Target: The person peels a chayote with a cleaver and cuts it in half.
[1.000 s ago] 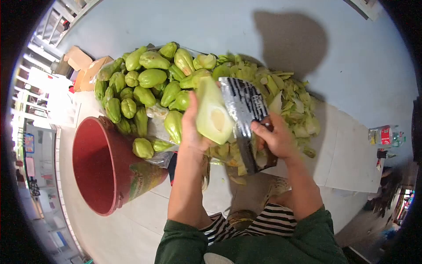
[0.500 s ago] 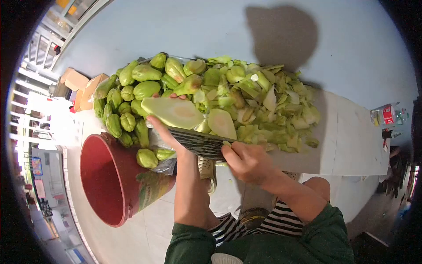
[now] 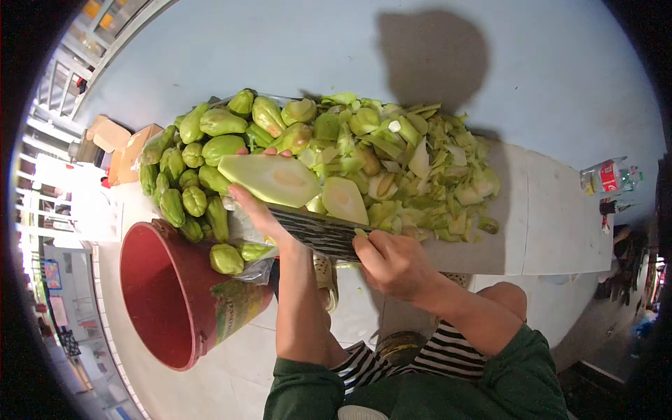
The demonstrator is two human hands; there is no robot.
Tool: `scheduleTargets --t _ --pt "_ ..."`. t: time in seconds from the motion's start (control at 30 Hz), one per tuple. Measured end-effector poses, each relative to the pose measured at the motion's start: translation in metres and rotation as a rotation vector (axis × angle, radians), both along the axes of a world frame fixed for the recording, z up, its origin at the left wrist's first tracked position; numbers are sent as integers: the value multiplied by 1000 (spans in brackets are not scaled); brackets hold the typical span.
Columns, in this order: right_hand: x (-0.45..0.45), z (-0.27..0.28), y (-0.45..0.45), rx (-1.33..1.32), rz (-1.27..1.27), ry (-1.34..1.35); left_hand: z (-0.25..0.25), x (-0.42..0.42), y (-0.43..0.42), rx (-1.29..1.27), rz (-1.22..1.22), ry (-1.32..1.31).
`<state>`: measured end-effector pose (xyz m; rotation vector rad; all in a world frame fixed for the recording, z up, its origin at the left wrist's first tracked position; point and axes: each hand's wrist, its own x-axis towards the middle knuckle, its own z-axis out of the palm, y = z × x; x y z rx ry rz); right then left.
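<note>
My left hand (image 3: pixel 260 203) is wrapped round a pale, cut chayote (image 3: pixel 269 180), its flat cut face showing a faint oval seed area. My right hand (image 3: pixel 395 262) grips the end of a wide knife with a black and silver patterned blade (image 3: pixel 315 232). The blade lies along the lower edge of the chayote, close to my left palm. A cut slice (image 3: pixel 344 200) rests just right of the held piece. Whole green chayotes (image 3: pixel 224 150) are heaped at the left, and peelings and cut scraps (image 3: pixel 448 168) are piled at the right.
A red bucket (image 3: pixel 199 301) lies tipped at the lower left. Behind the heap, at the left, is an open cardboard box (image 3: pixel 133 155). A plastic bottle with a red label (image 3: pixel 610 176) is at the far right, by a blue-grey wall (image 3: pixel 280 49).
From one second ago, the chayote has tilted over to the left and the knife has swung down to its lower edge. In the last half second my hands have barely moved.
</note>
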<state>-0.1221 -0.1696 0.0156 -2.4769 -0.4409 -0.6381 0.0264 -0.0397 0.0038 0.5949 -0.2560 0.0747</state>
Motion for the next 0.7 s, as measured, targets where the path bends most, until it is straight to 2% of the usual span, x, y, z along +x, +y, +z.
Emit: scheduleTargets --t 0.43,0.5,0.7 --pt "-7 1 -11 -94 -40 97 1 -15 -13 46 -35 68" --pt "-9 0 -11 -78 -45 119 0 -22 -18 53 -44 153" --pt "-11 -5 -4 -61 -101 80 -12 -22 -19 -2 -155 60"
